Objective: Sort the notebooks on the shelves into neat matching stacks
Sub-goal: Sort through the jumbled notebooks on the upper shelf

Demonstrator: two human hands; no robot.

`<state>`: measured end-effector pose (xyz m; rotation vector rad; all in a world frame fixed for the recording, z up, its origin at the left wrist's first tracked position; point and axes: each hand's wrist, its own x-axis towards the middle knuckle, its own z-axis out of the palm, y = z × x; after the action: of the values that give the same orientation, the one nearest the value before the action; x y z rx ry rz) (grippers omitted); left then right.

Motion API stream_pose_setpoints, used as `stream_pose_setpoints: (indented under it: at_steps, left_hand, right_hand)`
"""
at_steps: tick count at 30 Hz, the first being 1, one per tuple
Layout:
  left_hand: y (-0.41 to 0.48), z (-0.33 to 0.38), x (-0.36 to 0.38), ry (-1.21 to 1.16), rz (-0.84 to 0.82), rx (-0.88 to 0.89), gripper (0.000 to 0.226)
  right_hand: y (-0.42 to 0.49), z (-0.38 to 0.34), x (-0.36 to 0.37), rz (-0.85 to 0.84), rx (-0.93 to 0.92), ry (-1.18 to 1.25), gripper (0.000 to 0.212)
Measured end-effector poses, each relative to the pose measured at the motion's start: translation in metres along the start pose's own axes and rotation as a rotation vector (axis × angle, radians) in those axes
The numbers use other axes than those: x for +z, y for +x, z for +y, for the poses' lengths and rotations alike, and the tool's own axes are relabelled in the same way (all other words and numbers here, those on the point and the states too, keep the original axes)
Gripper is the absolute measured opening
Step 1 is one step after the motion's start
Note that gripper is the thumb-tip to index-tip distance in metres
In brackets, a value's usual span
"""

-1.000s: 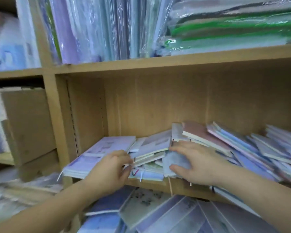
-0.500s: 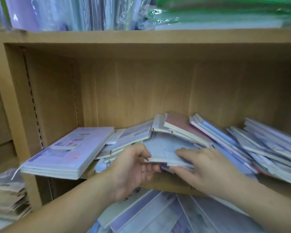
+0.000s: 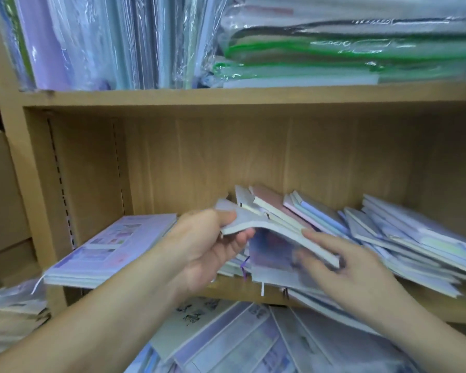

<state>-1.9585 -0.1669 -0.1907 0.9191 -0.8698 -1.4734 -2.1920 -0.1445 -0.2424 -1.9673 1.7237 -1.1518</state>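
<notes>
Left hand (image 3: 207,246) grips lilac notebook (image 3: 256,220) by its corner, above the shelf (image 3: 226,290); right hand (image 3: 342,267), flat and blurred, touches lower notebook (image 3: 275,262).

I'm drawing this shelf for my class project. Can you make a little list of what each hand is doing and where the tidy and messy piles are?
Left hand: grips a pale notebook, held above the pile
Right hand: fingers straight, touching notebooks under it; blurred
Tidy stack: lilac covers, left end of the middle shelf
Messy pile: leaning notebooks, right of the hands
Shelf above: plastic-wrapped packs
Shelf below: more notebooks, fanned out
</notes>
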Motion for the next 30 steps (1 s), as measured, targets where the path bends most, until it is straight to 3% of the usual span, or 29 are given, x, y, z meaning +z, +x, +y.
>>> stream_pose_setpoints:
  at_steps: [3,5,8,10,14,18,22,25,27,30]
  left_hand:
    - [-0.026,0.001,-0.026,-0.001,-0.005,-0.009,0.016]
    - [-0.044,-0.002,-0.042,0.061,-0.027,0.010,0.020]
    - [-0.072,-0.008,-0.063,0.269,-0.083,0.076,0.028]
    - [-0.086,-0.008,-0.079,0.377,-0.061,0.105,0.029]
    - [-0.115,-0.004,-0.119,0.542,0.009,0.130,0.028]
    - [-0.121,0.008,-0.161,0.669,0.234,0.292,0.027]
    - [-0.098,0.036,-0.201,0.840,0.412,0.412,0.020]
    - [-0.071,0.060,-0.222,0.879,0.449,0.471,0.019]
    - [-0.047,0.075,-0.239,0.886,0.505,0.468,0.018]
    - [-0.012,0.092,-0.264,1.009,0.664,0.384,0.039]
  right_hand:
    - [-0.021,-0.018,-0.012,-0.333,0.331,0.721,0.077]
    - [-0.034,-0.028,-0.014,-0.360,0.429,1.080,0.079]
    - [-0.046,-0.045,0.001,-0.258,0.414,0.976,0.045]
    - [-0.055,-0.061,0.015,-0.172,0.418,0.854,0.035]
    - [-0.076,-0.096,0.047,-0.160,0.318,0.716,0.032]
    - [-0.079,-0.127,0.096,-0.220,0.196,0.661,0.028]
    - [-0.040,-0.158,0.146,-0.197,0.138,0.553,0.057]
    - [-0.001,-0.187,0.171,-0.150,0.030,0.473,0.060]
    - [0.028,-0.204,0.184,-0.168,0.031,0.474,0.059]
    - [0.068,-0.215,0.194,-0.327,0.153,0.605,0.044]
